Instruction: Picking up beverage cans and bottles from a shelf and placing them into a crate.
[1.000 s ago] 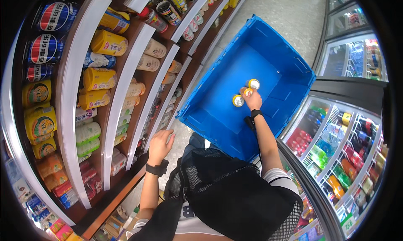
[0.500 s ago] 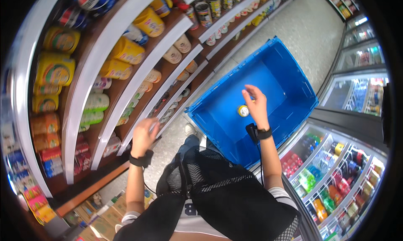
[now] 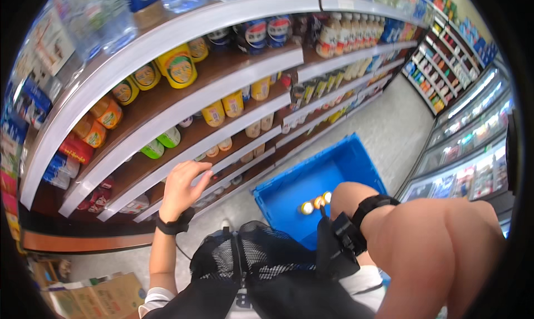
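My left hand hovers in front of the lower shelves, its fingers loosely bent and apart from the thumb, with nothing in it. Close to the head camera, my right arm is sharply bent, and my right hand is over the right side of the blue crate. The fingers of that hand are hidden. Inside the crate, a yellow-and-white can stands in a short row with an orange-topped can and another can, partly beside my hand. Black bands circle both wrists.
Shelves of bottles and drink packs curve along the left and far side. Glass-door coolers line the right. Cardboard boxes lie on the floor at lower left. Another stocked shelf stands at the far right.
My right hand has come back from over the crate's middle, its arm now bent near the camera. More cans show in the crate. The view has tilted up toward the shelves.
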Tool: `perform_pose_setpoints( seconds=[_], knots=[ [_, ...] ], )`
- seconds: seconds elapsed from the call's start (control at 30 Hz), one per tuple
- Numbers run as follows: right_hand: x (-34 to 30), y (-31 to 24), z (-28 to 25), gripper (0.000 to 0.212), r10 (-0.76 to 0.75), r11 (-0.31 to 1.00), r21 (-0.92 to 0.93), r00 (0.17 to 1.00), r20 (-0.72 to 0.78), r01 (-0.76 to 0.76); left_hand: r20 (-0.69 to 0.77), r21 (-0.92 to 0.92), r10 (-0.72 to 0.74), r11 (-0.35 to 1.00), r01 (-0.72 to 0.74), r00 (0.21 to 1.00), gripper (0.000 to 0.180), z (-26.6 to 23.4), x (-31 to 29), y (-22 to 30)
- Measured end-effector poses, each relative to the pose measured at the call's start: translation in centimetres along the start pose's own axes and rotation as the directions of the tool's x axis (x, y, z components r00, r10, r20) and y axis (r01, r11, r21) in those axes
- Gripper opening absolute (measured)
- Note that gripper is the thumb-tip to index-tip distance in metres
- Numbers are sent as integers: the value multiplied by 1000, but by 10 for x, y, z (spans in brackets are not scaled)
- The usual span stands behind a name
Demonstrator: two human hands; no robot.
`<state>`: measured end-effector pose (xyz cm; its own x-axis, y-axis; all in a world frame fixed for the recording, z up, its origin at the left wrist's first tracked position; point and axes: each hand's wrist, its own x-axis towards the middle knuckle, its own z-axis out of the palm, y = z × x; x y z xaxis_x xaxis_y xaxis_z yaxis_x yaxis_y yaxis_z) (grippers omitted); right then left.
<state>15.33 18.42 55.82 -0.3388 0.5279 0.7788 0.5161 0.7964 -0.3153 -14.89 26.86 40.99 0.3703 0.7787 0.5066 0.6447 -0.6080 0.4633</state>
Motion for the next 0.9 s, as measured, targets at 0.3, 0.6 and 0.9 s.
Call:
perform_pose_setpoints(
  seconds=[0.3, 0.6, 0.9],
  knots=[
    [40, -78, 14, 23, 36, 869, -489, 977, 211, 74, -132, -91, 13, 996, -25, 991, 9, -24, 38, -13],
    [1, -140, -34, 14, 60, 659, -735, 964, 260, 157, -523, -39, 14, 998, -40, 852, 27, -24, 130, -20],
    [106, -110, 22, 25, 22, -128, -987, 995, 99, 101, -557, 163, -113, 957, 241, 823, 77, -19, 215, -60]
  ],
)
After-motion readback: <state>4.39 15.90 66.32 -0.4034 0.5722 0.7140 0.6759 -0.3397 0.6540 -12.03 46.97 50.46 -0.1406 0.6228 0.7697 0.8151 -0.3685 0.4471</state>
